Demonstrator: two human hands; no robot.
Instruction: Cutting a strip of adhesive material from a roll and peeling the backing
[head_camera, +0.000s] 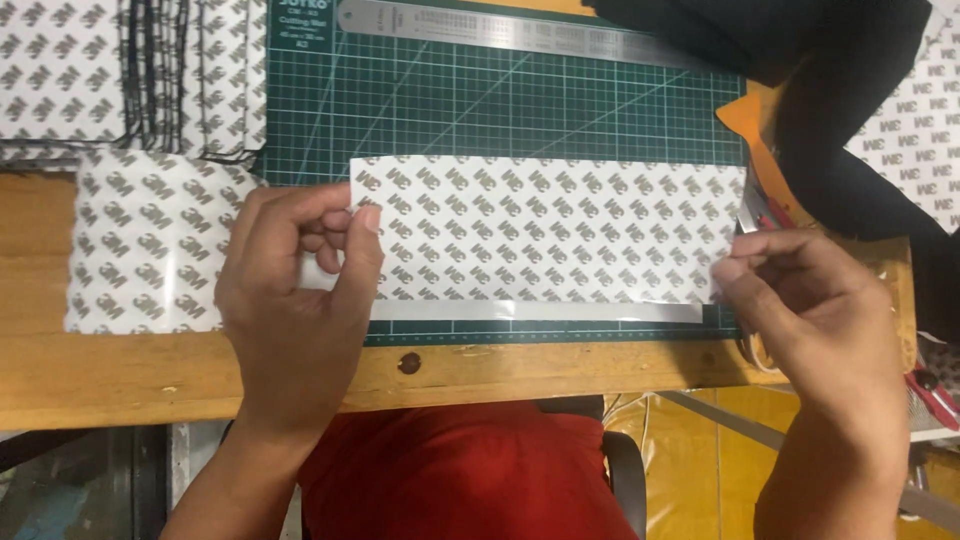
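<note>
A long white sheet with a repeating grey pattern (545, 230) lies across the green cutting mat (450, 110), with a bare grey strip along its near edge. My left hand (295, 300) pinches the sheet's left end between thumb and fingers. My right hand (810, 310) pinches its right end, close to a red-handled cutter (765, 210) lying at the mat's right edge.
A steel ruler (510, 30) lies along the mat's far side. Stacks of the same patterned sheets (120, 70) sit at far left, one loose sheet (140, 250) on the wooden table (120, 375). Black fabric (850, 90) covers the far right corner. Red scissors handle (935, 395) at right.
</note>
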